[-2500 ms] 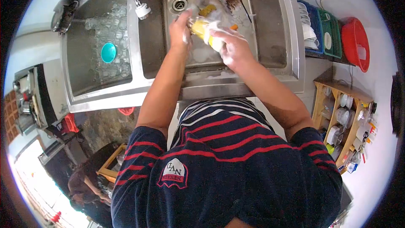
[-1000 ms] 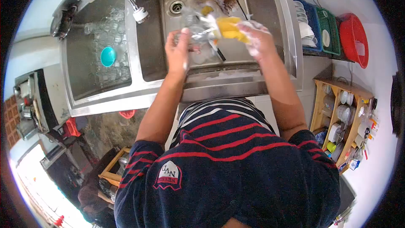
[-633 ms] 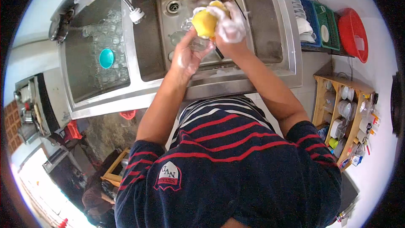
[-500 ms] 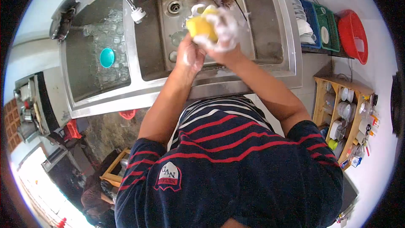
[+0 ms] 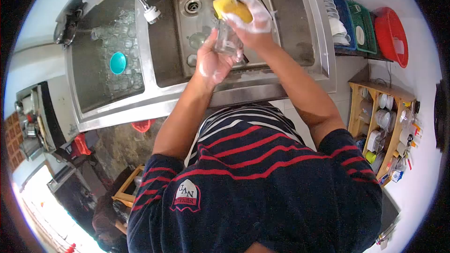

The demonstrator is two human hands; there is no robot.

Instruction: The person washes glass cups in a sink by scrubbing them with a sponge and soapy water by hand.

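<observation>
Head view: a clear glass (image 5: 228, 40) lies in the left hand (image 5: 213, 64), between the palm and the right hand (image 5: 255, 33), over the right basin (image 5: 293, 42) of a steel sink. The left hand curls round the glass, thumb along one side and fingertips at the other. The right hand grips a yellow sponge (image 5: 230, 8) thick with white foam (image 5: 260, 16), at the far end of the glass; how its fingers bend cannot be told under the suds.

The basin floor is wet metal with a drain (image 5: 192, 6) in its far left corner. A spray nozzle (image 5: 151, 14) hangs at the divider. To the right are crates of dishes and a red tub (image 5: 393, 37), above a wooden rack (image 5: 380, 129) of crockery. At lower left, another person (image 5: 107, 220) is beside a wooden frame (image 5: 125, 192).

Counted, there are one glass in hand, one sponge, two basins, one turquoise bowl (image 5: 118, 63) among the glassware (image 5: 123, 42) in the left basin (image 5: 89, 72), two crates, one blue (image 5: 344, 23) and one green (image 5: 363, 28), and one red tub. The submerged glassware is too crowded to count.
</observation>
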